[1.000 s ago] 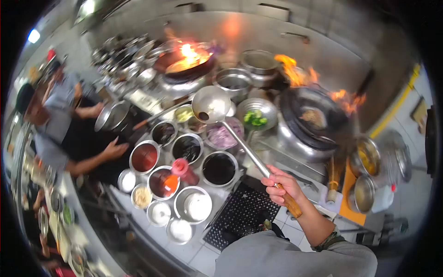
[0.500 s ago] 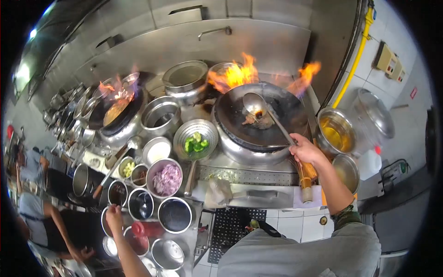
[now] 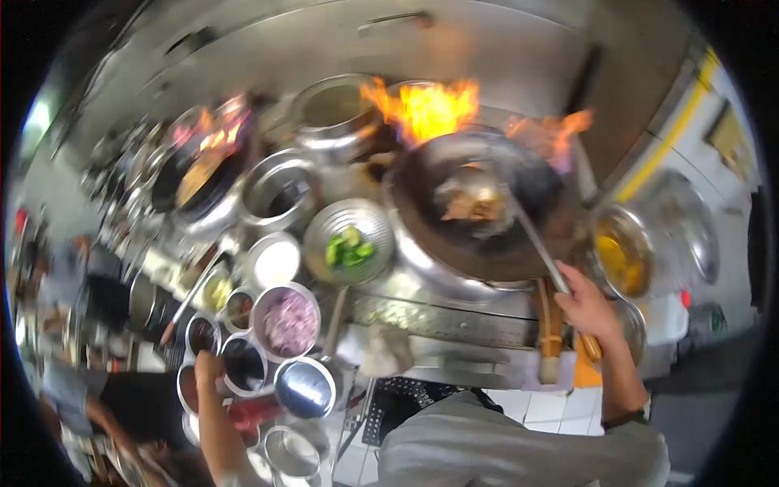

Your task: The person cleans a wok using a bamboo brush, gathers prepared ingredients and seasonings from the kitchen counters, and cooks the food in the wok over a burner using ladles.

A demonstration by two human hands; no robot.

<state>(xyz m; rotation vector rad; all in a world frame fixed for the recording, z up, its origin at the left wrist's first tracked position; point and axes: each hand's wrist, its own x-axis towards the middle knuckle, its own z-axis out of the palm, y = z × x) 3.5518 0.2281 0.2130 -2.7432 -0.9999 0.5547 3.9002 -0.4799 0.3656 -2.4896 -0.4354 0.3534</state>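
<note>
My right hand [image 3: 586, 302] is wrapped round the handle of a ladle [image 3: 534, 234]. The ladle's bowl rests inside a dark wok [image 3: 519, 264], among brown pieces of food [image 3: 472, 207]; blur hides the details. Far to the left, my left hand [image 3: 208, 369] is closed at the rim of a metal pot [image 3: 187, 388]. Whatever its fingers hold cannot be made out. Close by it stand a pot of dark liquid [image 3: 245, 363] and a pot of chopped purple onion [image 3: 289, 323]. A perforated strainer [image 3: 372, 221] with green pepper pieces lies left of the wok.
Tall flames [image 3: 430, 109] rise behind the wok. A second wok [image 3: 203, 183] with fire in it stands at the left. A pot of yellow oil [image 3: 623, 252] sits on the right, a bamboo brush [image 3: 549, 341] at the front edge. A co-worker [image 3: 73, 398] is at the lower left.
My view has shifted and blurred. The ladle's bowl has turned and now sits lower among the food. My left hand has stayed near the small pots. Flames behind the wok look broader.
</note>
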